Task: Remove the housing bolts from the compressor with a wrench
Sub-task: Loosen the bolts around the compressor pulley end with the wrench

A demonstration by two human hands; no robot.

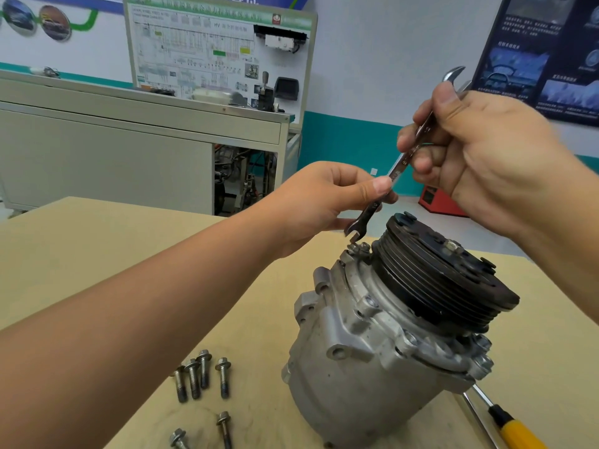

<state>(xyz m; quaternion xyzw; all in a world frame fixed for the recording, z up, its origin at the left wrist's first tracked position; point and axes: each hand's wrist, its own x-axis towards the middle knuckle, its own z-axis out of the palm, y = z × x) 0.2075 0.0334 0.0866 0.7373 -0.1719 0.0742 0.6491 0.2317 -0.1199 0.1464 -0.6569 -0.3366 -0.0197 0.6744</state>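
Silver-grey cast aluminium forms the body of the compressor (356, 361), which sits on a pale tan board surface (97, 254), right of centre in the head view. It leans, with its black ribbed pulley (447, 286) at the upper end, facing up and to the right.

A slim, bright steel double open-ended wrench (401, 165) slants over the compressor's far left shoulder, its upper end high and to the right. Its lower open end is right at a silver flanged housing bolt (357, 248) standing in the flange beside the pulley; whether it is seated on the head I cannot tell.

The left hand (317, 202) reaches in from the lower left, and its grip pinches the wrench's lower shaft between thumb and fingers. The right hand (486, 163) comes in from the right, its grip curled round the upper shaft, with the wrench's top end showing above the thumb.

Four loose grey flanged bolts (201, 377) lie side by side on the surface just left of the compressor, and two more bolts (223, 427) lie nearer the bottom edge. A yellow-and-black-handled screwdriver (518, 432) lies at the lower right, its shaft pointing toward the compressor.

Behind the surface stand a grey metal cabinet (129, 150), a white training board printed with a wiring diagram (220, 50) and a dark poster (544, 53) on the wall.
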